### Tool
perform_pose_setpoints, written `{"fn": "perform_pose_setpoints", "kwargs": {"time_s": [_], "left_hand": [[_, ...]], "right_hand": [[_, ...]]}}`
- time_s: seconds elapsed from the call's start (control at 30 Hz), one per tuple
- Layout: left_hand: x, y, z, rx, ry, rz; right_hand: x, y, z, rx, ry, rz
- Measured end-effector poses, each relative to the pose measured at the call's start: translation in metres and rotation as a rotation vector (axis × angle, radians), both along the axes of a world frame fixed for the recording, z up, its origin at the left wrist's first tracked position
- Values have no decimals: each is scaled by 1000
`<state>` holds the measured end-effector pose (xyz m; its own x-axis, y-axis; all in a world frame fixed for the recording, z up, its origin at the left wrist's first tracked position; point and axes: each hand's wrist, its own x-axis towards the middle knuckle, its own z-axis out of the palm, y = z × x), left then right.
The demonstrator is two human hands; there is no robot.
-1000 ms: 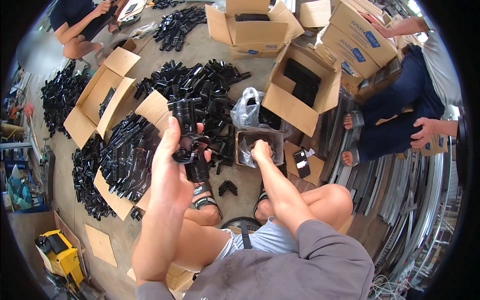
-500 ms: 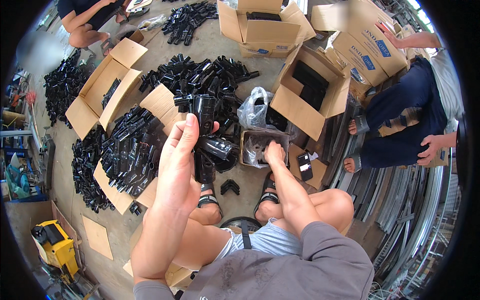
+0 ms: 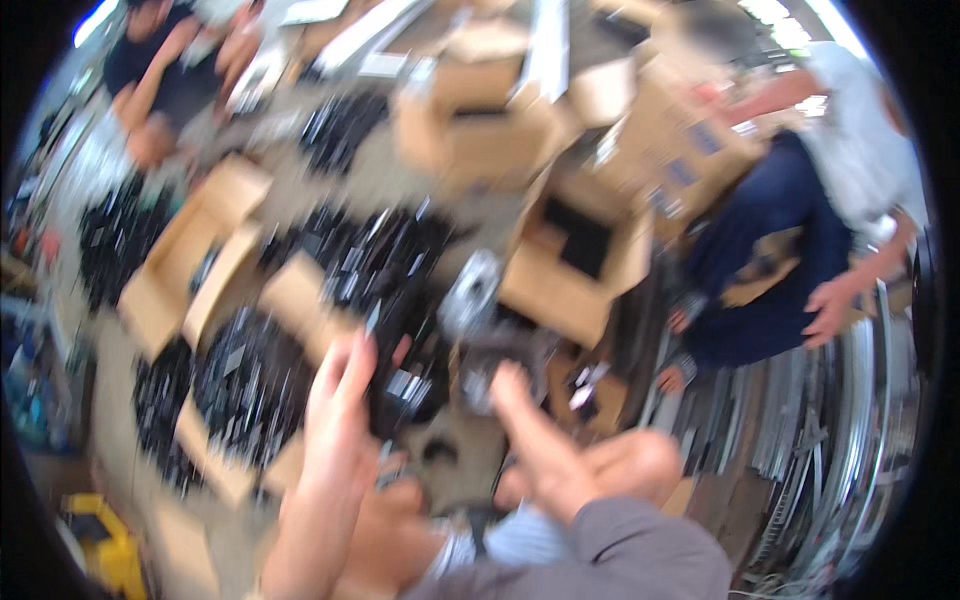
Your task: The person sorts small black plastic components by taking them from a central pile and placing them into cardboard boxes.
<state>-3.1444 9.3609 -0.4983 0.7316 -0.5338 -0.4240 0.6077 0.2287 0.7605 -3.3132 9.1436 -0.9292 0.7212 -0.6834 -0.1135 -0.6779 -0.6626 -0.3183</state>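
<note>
Motion blurs the whole view. My left hand [image 3: 343, 400] is raised in front of the black pile, its thumb and fingers around a black, shiny tubular fitting [image 3: 388, 328]. More glossy black fittings [image 3: 410, 390] show just below and beside those fingers. My right hand [image 3: 510, 385] reaches into a small open carton [image 3: 457, 385] lined with clear plastic [image 3: 478, 380], and its fingertips are hidden or smeared. A small dark angled piece [image 3: 438, 450] lies on the floor between my feet.
Piles of black fittings [image 3: 250, 380] cover the floor at left and ahead. Open cardboard boxes [image 3: 555, 285] stand beyond the small carton. A phone [image 3: 585, 385] lies right of it. One person in dark trousers [image 3: 770, 240] is at right, another [image 3: 150, 70] far left. Metal profiles [image 3: 800, 430] line the right side.
The view has shifted, so the scene sits lower and slightly left, and it is now blurred. My left hand still holds the black fitting, and my right hand stays at the small carton.
</note>
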Motion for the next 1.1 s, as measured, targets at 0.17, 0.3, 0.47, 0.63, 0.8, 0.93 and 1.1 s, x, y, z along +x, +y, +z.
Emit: {"fn": "perform_pose_setpoints", "kwargs": {"time_s": [0.17, 0.3, 0.47, 0.63, 0.8, 0.93, 1.1], "left_hand": [[5, 31, 10, -173, -44, 22], [-26, -6, 86, 79, 109, 94], [-27, -4, 69, 44, 28, -8], [-34, -8, 68, 64, 41, -4], [-6, 14, 29, -141, -130, 57], [0, -21, -11, -3, -30, 37], [6, 13, 4, -46, -86, 115]], "right_hand": [[43, -1, 21, -55, 262, 126], [38, 4, 50, 113, 242, 87], [29, 10, 60, 225, 392, 39], [27, 6, 58, 234, 77, -301], [85, 7, 87, 1067, -886, -649], [77, 16, 260, 1391, -1157, -453], [104, 76, 409, 1229, -1154, -70]]}}
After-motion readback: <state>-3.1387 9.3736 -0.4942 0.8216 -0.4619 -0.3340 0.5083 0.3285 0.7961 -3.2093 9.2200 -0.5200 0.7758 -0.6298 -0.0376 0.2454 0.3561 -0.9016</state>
